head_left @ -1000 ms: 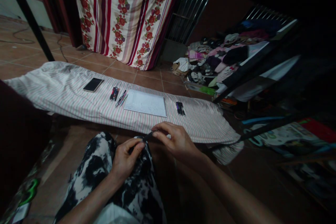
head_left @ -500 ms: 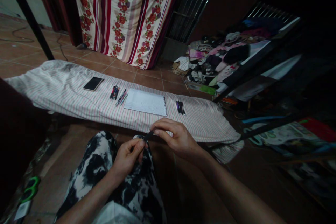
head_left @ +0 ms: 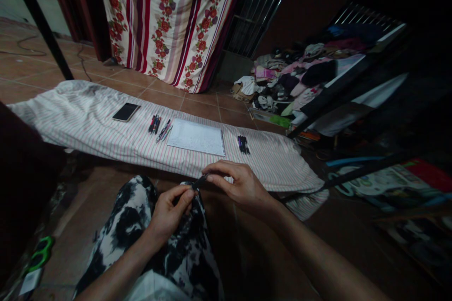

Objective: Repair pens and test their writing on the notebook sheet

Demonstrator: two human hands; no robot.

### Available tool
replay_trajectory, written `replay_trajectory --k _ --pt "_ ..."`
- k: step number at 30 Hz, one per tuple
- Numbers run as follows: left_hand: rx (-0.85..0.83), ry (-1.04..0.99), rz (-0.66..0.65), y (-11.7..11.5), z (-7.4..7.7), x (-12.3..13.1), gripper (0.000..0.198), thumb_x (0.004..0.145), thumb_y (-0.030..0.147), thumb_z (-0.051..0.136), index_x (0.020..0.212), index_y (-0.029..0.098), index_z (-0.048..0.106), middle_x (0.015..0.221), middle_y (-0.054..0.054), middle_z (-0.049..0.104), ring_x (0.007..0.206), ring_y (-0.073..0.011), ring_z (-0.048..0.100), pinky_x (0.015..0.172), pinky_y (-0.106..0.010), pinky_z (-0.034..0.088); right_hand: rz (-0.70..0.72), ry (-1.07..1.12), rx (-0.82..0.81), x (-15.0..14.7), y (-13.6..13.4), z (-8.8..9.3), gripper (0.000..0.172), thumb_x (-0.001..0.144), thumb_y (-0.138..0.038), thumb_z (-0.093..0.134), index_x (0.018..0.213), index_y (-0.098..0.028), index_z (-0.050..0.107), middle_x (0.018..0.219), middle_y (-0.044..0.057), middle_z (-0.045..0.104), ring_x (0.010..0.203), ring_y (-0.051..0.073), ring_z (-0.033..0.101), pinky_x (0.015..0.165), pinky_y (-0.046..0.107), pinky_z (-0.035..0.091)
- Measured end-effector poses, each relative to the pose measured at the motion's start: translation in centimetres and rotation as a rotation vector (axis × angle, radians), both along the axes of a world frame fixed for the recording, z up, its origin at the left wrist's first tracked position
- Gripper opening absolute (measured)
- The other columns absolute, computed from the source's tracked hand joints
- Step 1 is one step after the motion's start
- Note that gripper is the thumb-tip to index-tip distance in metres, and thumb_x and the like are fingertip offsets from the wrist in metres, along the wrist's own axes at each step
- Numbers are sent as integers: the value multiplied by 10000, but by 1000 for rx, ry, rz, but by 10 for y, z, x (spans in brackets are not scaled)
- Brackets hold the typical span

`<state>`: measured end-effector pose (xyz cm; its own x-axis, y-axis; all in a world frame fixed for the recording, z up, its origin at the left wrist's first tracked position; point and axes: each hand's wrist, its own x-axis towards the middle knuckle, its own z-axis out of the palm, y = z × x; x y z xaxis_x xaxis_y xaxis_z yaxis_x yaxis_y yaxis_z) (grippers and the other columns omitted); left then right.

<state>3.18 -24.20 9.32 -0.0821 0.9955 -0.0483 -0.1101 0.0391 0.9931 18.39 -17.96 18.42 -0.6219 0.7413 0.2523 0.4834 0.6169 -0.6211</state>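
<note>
A dark pen [head_left: 199,182] is pinched between my two hands above my lap. My left hand [head_left: 173,208] closes on its lower end, thumb against the fingers. At the upper end, my right hand [head_left: 237,182] grips it between thumb and fingertips. Just beyond my hands, a spiral notebook [head_left: 196,137] lies open on the striped cloth [head_left: 134,146]. To its right is a small group of dark and purple pens [head_left: 243,145]. Left of it lie light-coloured pens [head_left: 164,130] and a cluster of red and black pens [head_left: 154,124].
A phone [head_left: 126,112] rests on the cloth at the left. Behind the cloth-covered surface hangs a floral curtain [head_left: 169,23]. Clothes are heaped [head_left: 293,75] at the back right. A green and black object [head_left: 41,251] is on the lower left.
My hands stay almost in place, both still on the pen. The view has shifted very slightly; the things on the cloth have not moved.
</note>
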Motion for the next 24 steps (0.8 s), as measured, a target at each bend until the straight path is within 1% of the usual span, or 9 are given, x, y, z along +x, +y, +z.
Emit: replay_trajectory --k 5,10,15,19,24 --pt "19 20 15 0 -2 0 315 709 426 570 742 129 669 497 27 485 485 -109 435 472 -207 345 -15 -37 9 1 0 1 109 786 -202 558 838 -190 653 823 28 688 776 144 629 712 252 466" --pt "109 104 56 -1 -6 -1 259 740 356 559 780 132 682 540 13 528 509 -118 464 490 -210 371 -6 -120 48 1 -2 3 109 804 -254 545 814 -173 617 748 23 647 675 122 582 630 227 431" --pt "224 244 92 -4 -9 -2 211 773 299 552 834 157 695 654 -20 621 586 -140 533 565 -222 417 -39 -197 121 0 -5 0 170 834 -286 494 747 -161 569 640 -2 559 584 98 503 553 206 357" --pt "264 310 94 -6 -11 -2 199 790 274 542 858 164 693 719 -39 657 633 -155 576 605 -231 441 -91 -260 194 -3 -8 -4 214 842 -284 456 680 -164 528 594 -18 497 545 89 450 537 209 317" --pt "292 348 100 -5 -13 -2 201 796 261 539 887 161 687 798 -57 681 704 -170 609 659 -242 460 -129 -275 224 -5 -9 -9 301 857 -297 414 588 -174 473 546 -26 454 512 84 407 522 219 274"
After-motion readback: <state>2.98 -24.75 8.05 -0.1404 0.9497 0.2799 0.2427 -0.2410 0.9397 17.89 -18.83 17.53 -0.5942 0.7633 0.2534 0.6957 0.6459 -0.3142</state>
